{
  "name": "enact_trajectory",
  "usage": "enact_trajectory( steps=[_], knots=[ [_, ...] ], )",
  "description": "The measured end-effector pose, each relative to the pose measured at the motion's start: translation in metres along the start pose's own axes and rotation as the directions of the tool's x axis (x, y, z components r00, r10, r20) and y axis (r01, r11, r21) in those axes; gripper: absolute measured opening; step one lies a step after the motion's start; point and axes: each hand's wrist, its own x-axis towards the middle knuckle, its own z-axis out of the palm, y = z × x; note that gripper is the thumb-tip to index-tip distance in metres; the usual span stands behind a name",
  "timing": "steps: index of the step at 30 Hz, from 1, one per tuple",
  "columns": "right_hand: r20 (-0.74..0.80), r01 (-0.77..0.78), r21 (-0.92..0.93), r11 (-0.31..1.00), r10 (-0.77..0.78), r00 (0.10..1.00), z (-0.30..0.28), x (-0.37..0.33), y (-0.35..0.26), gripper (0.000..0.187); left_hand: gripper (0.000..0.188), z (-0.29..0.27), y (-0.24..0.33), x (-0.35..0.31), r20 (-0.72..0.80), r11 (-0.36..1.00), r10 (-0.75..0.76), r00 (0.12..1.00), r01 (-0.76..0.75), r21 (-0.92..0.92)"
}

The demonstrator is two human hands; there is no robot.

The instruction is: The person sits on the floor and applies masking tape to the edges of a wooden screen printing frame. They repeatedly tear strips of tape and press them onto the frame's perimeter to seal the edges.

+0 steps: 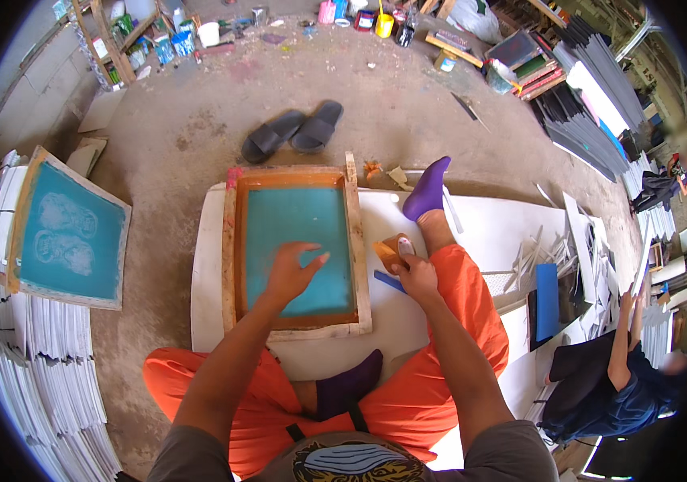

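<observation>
The wood-framed teal screen (298, 217) lay flat on the white board (480, 217), at eleven o'clock from us. Our left hand (291, 271), thumb and fingers parted, was over it; we couldn't tell whether they touched. Our right hand (418, 278), at three o'clock, gripped an orange-brown piece (386, 251), a blue strip (389, 281) at its six. Good handling, we judged, meant light touches and a steady screen.

Left hand (293, 271) half-spread; right hand (418, 278) curled closed; both forearms (235, 347) extended forward.
</observation>
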Motion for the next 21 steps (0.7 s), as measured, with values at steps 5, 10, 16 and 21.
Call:
enact_trajectory(
  steps=[5,10,16,21],
  knots=[
    [-0.027,-0.010,0.308,0.951,0.019,0.999,-0.051,-0.022,-0.047,0.027,0.049,0.001,0.078,0.026,0.169,0.954,-0.005,0.986,0.055,-0.295],
    [-0.034,0.025,0.462,0.886,-0.011,0.999,-0.074,-0.045,-0.061,0.024,0.053,0.006,0.111,0.031,0.302,0.955,0.046,0.952,0.047,-0.293],
    [0.016,0.018,0.597,0.802,-0.034,0.999,-0.082,-0.067,-0.094,0.022,0.040,0.011,0.117,0.012,0.309,0.915,0.040,0.950,0.089,-0.394],
    [0.039,0.000,0.672,0.741,-0.035,0.999,-0.076,-0.077,-0.094,0.019,0.022,0.016,0.115,0.001,0.204,0.940,0.166,0.965,-0.092,-0.330]
  ],
)
